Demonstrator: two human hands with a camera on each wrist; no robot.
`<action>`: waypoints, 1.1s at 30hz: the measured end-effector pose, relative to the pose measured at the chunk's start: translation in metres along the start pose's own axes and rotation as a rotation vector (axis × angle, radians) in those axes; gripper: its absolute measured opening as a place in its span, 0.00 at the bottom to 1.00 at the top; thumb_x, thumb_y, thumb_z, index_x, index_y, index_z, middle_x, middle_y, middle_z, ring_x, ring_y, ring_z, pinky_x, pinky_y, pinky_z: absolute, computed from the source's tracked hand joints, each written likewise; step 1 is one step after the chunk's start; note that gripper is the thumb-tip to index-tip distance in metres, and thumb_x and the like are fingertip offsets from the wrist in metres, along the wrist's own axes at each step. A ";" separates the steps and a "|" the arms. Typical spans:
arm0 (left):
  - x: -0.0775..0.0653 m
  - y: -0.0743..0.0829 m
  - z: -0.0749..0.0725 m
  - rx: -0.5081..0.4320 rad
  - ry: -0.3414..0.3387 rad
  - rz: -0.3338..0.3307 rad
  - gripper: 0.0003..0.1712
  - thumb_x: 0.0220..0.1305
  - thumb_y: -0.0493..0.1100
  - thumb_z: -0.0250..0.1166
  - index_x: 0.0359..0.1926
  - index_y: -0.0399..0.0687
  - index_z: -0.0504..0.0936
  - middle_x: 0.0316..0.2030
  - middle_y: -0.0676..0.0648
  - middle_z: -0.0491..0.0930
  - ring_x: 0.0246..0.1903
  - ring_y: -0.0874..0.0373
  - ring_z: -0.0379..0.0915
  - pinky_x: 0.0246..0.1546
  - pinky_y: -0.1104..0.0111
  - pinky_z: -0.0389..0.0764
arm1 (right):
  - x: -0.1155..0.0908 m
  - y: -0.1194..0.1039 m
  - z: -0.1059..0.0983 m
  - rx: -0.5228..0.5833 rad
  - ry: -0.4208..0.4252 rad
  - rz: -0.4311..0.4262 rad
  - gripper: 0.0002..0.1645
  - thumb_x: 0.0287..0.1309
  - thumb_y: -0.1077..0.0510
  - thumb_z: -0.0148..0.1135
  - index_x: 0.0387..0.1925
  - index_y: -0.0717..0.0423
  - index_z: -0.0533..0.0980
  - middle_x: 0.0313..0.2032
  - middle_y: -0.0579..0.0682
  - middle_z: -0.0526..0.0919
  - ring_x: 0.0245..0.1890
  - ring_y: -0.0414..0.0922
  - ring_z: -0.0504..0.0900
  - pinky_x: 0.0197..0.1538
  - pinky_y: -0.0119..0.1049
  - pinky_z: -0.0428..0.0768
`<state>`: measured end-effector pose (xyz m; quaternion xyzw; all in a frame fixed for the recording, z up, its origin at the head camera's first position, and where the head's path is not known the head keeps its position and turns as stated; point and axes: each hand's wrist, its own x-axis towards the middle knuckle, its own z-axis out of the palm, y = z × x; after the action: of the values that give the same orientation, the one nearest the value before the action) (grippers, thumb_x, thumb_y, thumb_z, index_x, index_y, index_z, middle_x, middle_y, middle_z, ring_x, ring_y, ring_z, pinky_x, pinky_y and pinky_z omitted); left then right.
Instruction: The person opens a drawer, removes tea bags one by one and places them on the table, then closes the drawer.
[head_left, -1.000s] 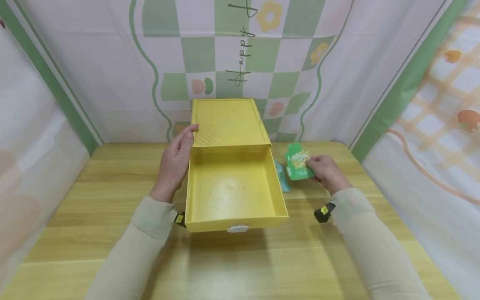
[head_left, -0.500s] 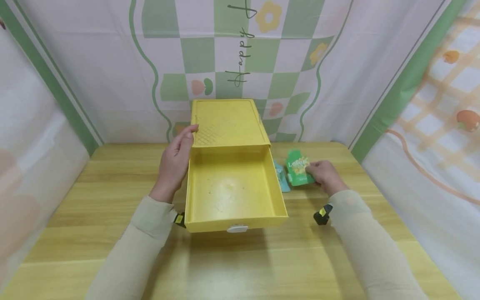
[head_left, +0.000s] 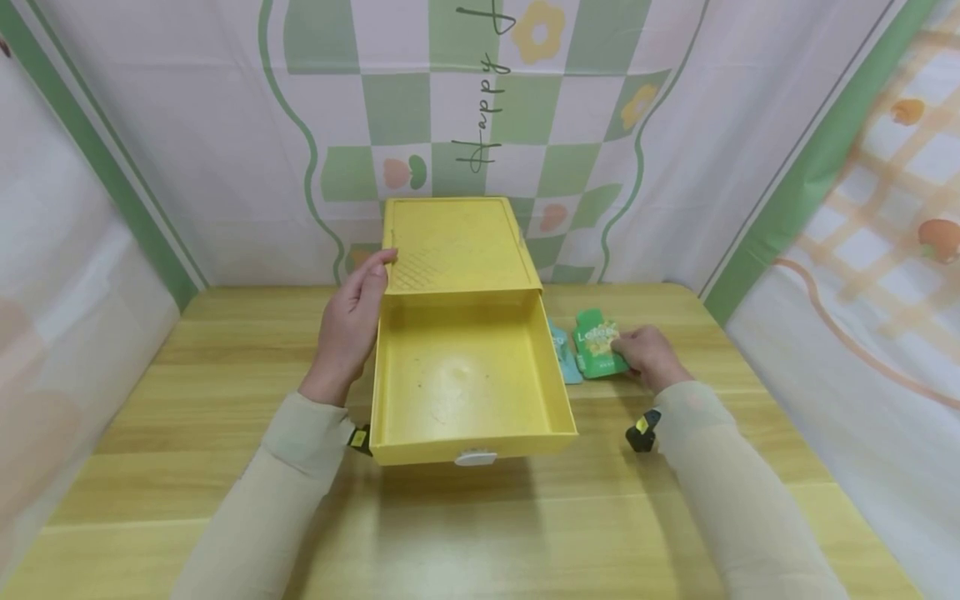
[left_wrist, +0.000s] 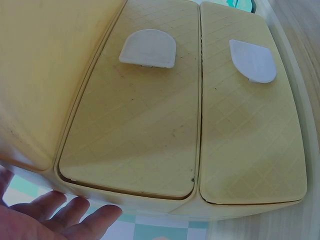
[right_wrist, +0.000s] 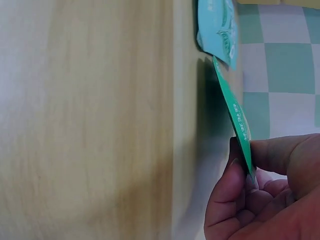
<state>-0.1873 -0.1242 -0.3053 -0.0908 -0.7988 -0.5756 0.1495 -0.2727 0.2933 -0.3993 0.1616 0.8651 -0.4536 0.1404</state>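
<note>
A yellow drawer cabinet (head_left: 457,242) stands at the back of the table, its top drawer (head_left: 465,367) pulled out and bare inside. My left hand (head_left: 351,321) rests against the cabinet's left side near the top front corner, its fingers extended in the left wrist view. Off the cabinet's right side, my right hand (head_left: 651,357) pinches a flat green packet (head_left: 596,346) between thumb and fingers. In the right wrist view the green packet (right_wrist: 235,112) is seen nearly edge-on, tilted above the table. Beside it lies a light-blue packet (head_left: 566,354), partly hidden by the drawer.
Two closed lower drawers show in the left wrist view, with white handles (left_wrist: 148,48) on their fronts. The top drawer carries a white handle (head_left: 476,457) too and juts out over the wooden table (head_left: 247,475). Patterned cloth (head_left: 525,108) hangs behind and at both sides.
My right hand has lowered and moved slightly toward me with the green packet, bringing it closer to the table beside the light-blue packet. My left hand and the cabinet stay put.
</note>
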 end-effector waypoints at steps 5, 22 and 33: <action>0.000 0.001 0.000 -0.009 0.004 0.002 0.30 0.77 0.56 0.39 0.70 0.49 0.68 0.56 0.38 0.74 0.28 0.47 0.55 0.36 0.57 0.64 | -0.001 0.001 0.001 -0.037 0.008 0.016 0.34 0.65 0.59 0.50 0.67 0.75 0.59 0.64 0.70 0.67 0.38 0.44 0.77 0.40 0.32 0.79; 0.014 -0.039 0.004 -0.006 0.026 0.012 0.31 0.72 0.69 0.39 0.68 0.70 0.70 0.64 0.59 0.70 0.28 0.47 0.56 0.32 0.55 0.64 | 0.001 0.010 0.002 -0.289 0.049 -0.075 0.28 0.60 0.55 0.53 0.54 0.74 0.73 0.37 0.59 0.80 0.24 0.41 0.73 0.29 0.34 0.75; 0.013 -0.037 0.004 -0.011 0.022 0.017 0.31 0.71 0.69 0.39 0.68 0.69 0.70 0.66 0.59 0.68 0.36 0.50 0.63 0.42 0.57 0.66 | -0.004 0.007 0.004 -0.457 0.071 -0.116 0.29 0.64 0.50 0.49 0.54 0.73 0.73 0.55 0.71 0.76 0.46 0.58 0.76 0.53 0.55 0.73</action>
<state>-0.2121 -0.1323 -0.3355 -0.0920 -0.7931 -0.5797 0.1625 -0.2653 0.2931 -0.4052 0.0916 0.9575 -0.2473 0.1167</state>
